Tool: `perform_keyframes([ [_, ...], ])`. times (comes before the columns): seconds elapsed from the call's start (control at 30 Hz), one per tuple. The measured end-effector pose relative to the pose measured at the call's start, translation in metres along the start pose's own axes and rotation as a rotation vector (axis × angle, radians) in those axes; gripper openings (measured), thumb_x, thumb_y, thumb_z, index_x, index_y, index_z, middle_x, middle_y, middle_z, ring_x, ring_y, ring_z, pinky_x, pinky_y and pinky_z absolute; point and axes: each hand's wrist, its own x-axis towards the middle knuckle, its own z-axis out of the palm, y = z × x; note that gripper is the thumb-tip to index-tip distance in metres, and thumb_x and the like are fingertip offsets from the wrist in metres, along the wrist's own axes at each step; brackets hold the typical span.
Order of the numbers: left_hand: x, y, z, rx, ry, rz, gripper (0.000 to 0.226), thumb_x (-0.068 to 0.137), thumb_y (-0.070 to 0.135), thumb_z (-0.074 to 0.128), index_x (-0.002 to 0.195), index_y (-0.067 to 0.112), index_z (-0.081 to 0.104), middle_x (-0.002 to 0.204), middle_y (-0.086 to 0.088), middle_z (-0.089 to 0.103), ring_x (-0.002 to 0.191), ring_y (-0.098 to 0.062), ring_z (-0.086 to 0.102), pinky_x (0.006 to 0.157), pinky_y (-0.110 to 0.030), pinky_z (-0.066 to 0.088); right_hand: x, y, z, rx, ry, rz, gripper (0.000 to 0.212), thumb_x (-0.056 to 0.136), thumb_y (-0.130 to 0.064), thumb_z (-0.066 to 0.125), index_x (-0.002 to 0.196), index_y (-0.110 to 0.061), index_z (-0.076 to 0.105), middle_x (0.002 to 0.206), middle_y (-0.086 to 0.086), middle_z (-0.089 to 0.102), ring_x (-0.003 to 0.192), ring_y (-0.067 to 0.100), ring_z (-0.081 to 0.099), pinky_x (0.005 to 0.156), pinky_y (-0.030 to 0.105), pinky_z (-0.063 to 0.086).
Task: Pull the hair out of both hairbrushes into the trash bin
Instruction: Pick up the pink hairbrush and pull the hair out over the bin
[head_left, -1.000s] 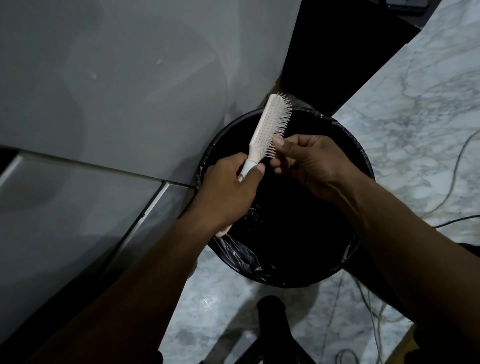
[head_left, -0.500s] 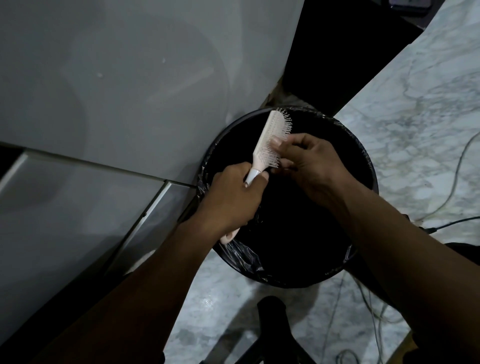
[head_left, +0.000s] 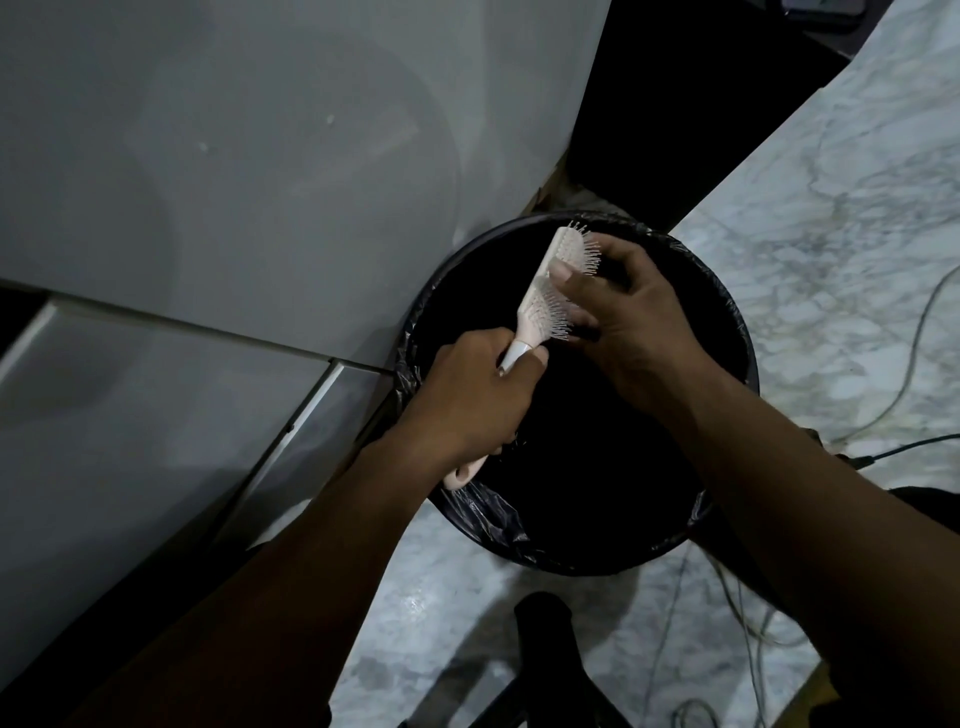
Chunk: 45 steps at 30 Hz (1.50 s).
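Directly above the trash bin (head_left: 724, 332), the left hand (head_left: 470, 397) grips the pale hairbrush (head_left: 543, 306) by its handle; the right hand (head_left: 631, 317) pinches among the bristles. Light, stiff brush: handle grip suits.

Dim light is noted: a pale grey cabinet panel (head_left: 234, 156) at left, white-veined marble floor (head_left: 831, 234), thin cables (head_left: 914, 358) trailed across it.
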Motion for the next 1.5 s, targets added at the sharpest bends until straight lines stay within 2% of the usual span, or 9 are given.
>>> perform_keyframes([
  [0.23, -0.006, 0.000, 0.000, -0.019, -0.109, 0.036, 0.008, 0.097, 0.019, 0.066, 0.097, 0.011, 0.065, 0.056, 0.004, 0.061, 0.036, -0.004, 0.056, 0.038, -0.019, 0.044, 0.000, 0.002, -0.008, -0.280, 0.237, -0.265, 0.017, 0.095, -0.018, 0.068, 0.090, -0.003, 0.062, 0.079, 0.003, 0.066, 0.055, -0.006, 0.064, 0.047, 0.014, 0.050],
  [0.4, -0.003, -0.004, -0.002, 0.002, -0.066, -0.021, 0.011, 0.092, 0.008, 0.063, 0.096, 0.015, 0.069, 0.062, 0.000, 0.063, 0.037, -0.005, 0.056, 0.038, -0.019, 0.045, 0.001, -0.005, -0.006, -0.175, 0.228, -0.090, 0.030, 0.101, -0.039, 0.053, 0.090, -0.012, 0.061, 0.079, 0.004, 0.069, 0.060, 0.010, 0.069, 0.053, 0.029, 0.056],
  [0.57, 0.001, -0.006, -0.004, -0.043, -0.017, -0.063, 0.008, 0.093, 0.008, 0.062, 0.095, 0.013, 0.068, 0.057, -0.001, 0.061, 0.037, -0.007, 0.058, 0.039, -0.021, 0.046, -0.008, 0.006, 0.003, -0.267, -0.023, -0.124, 0.045, 0.080, -0.015, 0.083, 0.117, -0.010, 0.060, 0.112, 0.013, 0.070, 0.092, 0.025, 0.077, 0.067, 0.044, 0.064],
  [0.77, -0.003, -0.002, 0.002, -0.010, -0.043, -0.018, 0.007, 0.093, 0.009, 0.062, 0.097, 0.011, 0.067, 0.061, 0.000, 0.062, 0.036, -0.005, 0.058, 0.036, -0.018, 0.044, -0.004, 0.007, 0.000, -0.251, 0.128, -0.219, 0.015, 0.085, -0.010, 0.078, 0.084, 0.001, 0.068, 0.071, 0.002, 0.069, 0.054, -0.002, 0.066, 0.050, 0.017, 0.052],
  [1.13, -0.006, -0.010, -0.004, 0.124, 0.002, -0.027, 0.008, 0.093, 0.015, 0.061, 0.093, 0.012, 0.068, 0.064, -0.008, 0.069, 0.042, -0.013, 0.062, 0.042, -0.029, 0.055, 0.002, 0.017, -0.010, -0.543, 0.306, -0.161, 0.050, 0.103, -0.042, 0.043, 0.069, -0.009, 0.055, 0.058, 0.010, 0.061, 0.049, 0.023, 0.063, 0.053, 0.041, 0.057],
  [1.23, -0.010, -0.015, -0.007, 0.118, 0.045, -0.045, 0.008, 0.093, 0.016, 0.061, 0.094, 0.011, 0.068, 0.064, -0.007, 0.069, 0.042, -0.013, 0.062, 0.040, -0.027, 0.053, 0.001, 0.011, -0.017, -0.864, 0.290, -0.240, 0.044, 0.099, -0.042, 0.048, 0.066, -0.013, 0.050, 0.066, 0.012, 0.060, 0.067, 0.034, 0.067, 0.067, 0.047, 0.057],
  [1.3, -0.014, -0.016, -0.007, 0.085, 0.078, -0.051, 0.010, 0.093, 0.017, 0.062, 0.092, 0.009, 0.067, 0.058, -0.002, 0.064, 0.040, -0.013, 0.060, 0.040, -0.024, 0.048, -0.006, 0.011, -0.014, -1.165, 0.091, -0.117, 0.020, 0.092, -0.036, 0.062, 0.095, -0.017, 0.055, 0.096, 0.011, 0.065, 0.102, 0.038, 0.066, 0.090, 0.045, 0.051],
  [1.37, -0.021, -0.011, -0.007, 0.061, 0.107, -0.052, 0.017, 0.093, 0.022, 0.063, 0.088, 0.006, 0.066, 0.052, 0.000, 0.061, 0.038, -0.014, 0.058, 0.040, -0.023, 0.046, -0.015, 0.011, -0.013, -1.387, 0.020, -0.065, 0.044, 0.085, -0.034, 0.069, 0.124, -0.022, 0.052, 0.122, 0.009, 0.060, 0.127, 0.038, 0.053, 0.108, 0.052, 0.039],
  [1.5, -0.041, 0.006, -0.014, 0.075, 0.152, -0.047, 0.025, 0.093, 0.028, 0.062, 0.082, 0.006, 0.066, 0.048, -0.002, 0.062, 0.036, -0.016, 0.059, 0.042, -0.029, 0.053, -0.036, -0.016, -0.006, -1.495, -0.034, -0.147, 0.031, 0.085, -0.020, 0.058, 0.114, -0.018, 0.068, 0.128, 0.019, 0.066, 0.122, 0.042, 0.057, 0.112, 0.057, 0.037],
])
